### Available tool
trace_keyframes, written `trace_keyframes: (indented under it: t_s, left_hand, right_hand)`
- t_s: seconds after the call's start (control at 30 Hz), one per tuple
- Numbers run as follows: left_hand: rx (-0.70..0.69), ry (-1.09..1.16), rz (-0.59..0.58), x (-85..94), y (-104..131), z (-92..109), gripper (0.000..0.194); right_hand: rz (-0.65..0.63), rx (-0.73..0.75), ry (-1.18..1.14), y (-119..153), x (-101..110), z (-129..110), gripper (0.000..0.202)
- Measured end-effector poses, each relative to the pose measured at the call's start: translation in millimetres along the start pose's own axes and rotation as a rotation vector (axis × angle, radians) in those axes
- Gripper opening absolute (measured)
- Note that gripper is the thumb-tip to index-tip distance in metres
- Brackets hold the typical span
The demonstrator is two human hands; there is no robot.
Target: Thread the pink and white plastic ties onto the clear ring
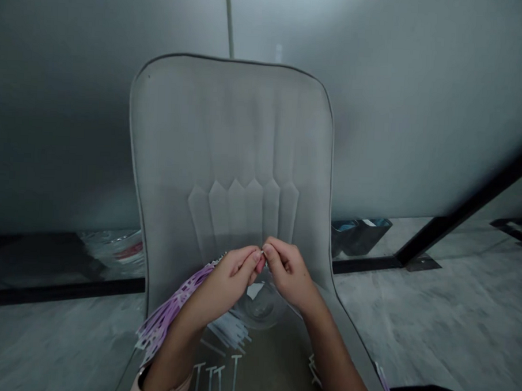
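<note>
Above the chair seat, my left hand (240, 269) and my right hand (287, 270) meet at the fingertips. Both are closed in a pinch around a tiny pale piece (262, 252), mostly hidden by the fingers. Just below them sits a clear round bowl (262, 316) with something small and white inside. Beside my left forearm lies a bundle of purple strips (176, 301) with white ends. A bunch of white strips (231, 331) spreads out left of the bowl. Several thin white sticks with T-shaped ends (235, 370) lie nearer to me.
The grey padded chair (229, 136) has its back against a smooth panel (412, 98). More small white pieces (314, 369) lie by my right forearm. A clear plastic bag (114, 252) and a dark open box (360, 237) appear low behind the chair. A black slanted bar (468, 210) is at right.
</note>
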State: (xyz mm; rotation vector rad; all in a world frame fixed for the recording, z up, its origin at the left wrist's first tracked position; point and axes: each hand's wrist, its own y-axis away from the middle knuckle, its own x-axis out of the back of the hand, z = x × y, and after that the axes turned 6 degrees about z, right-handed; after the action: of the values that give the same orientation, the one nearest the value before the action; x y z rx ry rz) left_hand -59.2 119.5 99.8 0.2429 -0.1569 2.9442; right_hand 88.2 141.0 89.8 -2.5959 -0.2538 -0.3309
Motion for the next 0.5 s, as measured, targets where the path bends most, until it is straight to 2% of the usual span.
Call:
trace_keyframes:
  t_s: [0.2, 0.5]
  left_hand:
    - [-0.078, -0.202, 0.012, 7.0, 3, -3, 0.031]
    - [-0.218, -0.528, 0.038, 7.9, 10, 19, 0.032]
  right_hand:
    - [-0.05, 0.003, -0.029, 1, 2, 0, 0.037]
    - [-0.072, -0.017, -0.185, 4, 3, 4, 0.042]
